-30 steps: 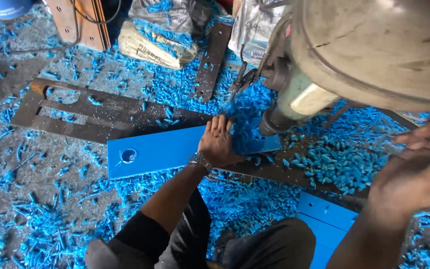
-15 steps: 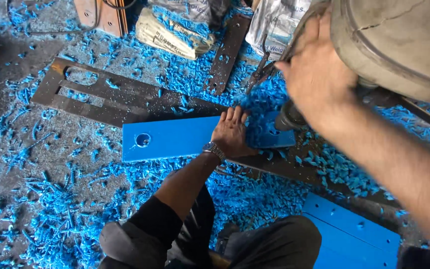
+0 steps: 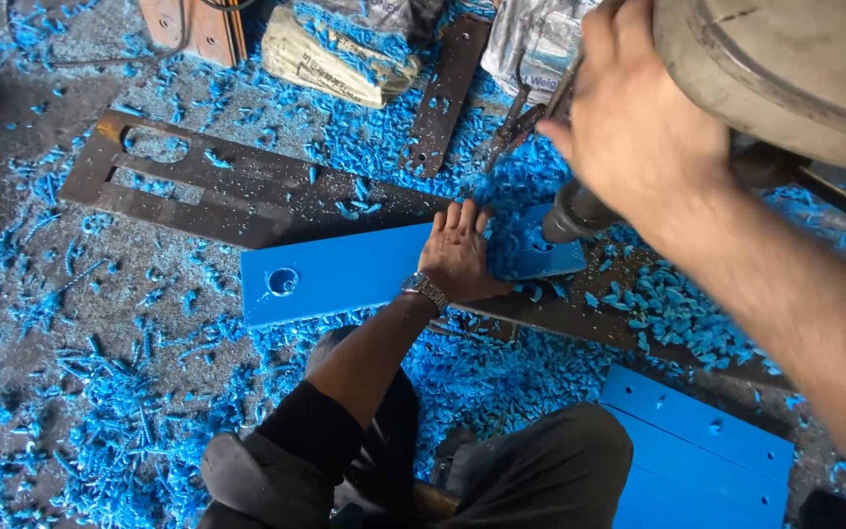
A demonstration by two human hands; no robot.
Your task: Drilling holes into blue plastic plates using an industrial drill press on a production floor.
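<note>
A long blue plate [image 3: 345, 274] lies flat on the floor, with a round hole [image 3: 282, 281] near its left end. My left hand [image 3: 457, 250], a watch on its wrist, presses palm down on the plate's right half. Just right of my fingers the dark drill chuck [image 3: 575, 214] of a large grey machine [image 3: 785, 69] stands over the plate's right end. My right hand [image 3: 638, 127] is raised against the machine's side above the chuck. What its fingers hold is hidden.
Blue shavings [image 3: 100, 431] cover the floor. A dark steel plate with cut-outs [image 3: 247, 196] lies behind the blue plate, a steel strip [image 3: 447, 88] and a sack [image 3: 330, 59] farther back. More blue plates [image 3: 697, 451] lie stacked at lower right, beside my knees.
My right hand has risen from the lower right up to the machine's side. My left hand has stayed pressed on the blue plate.
</note>
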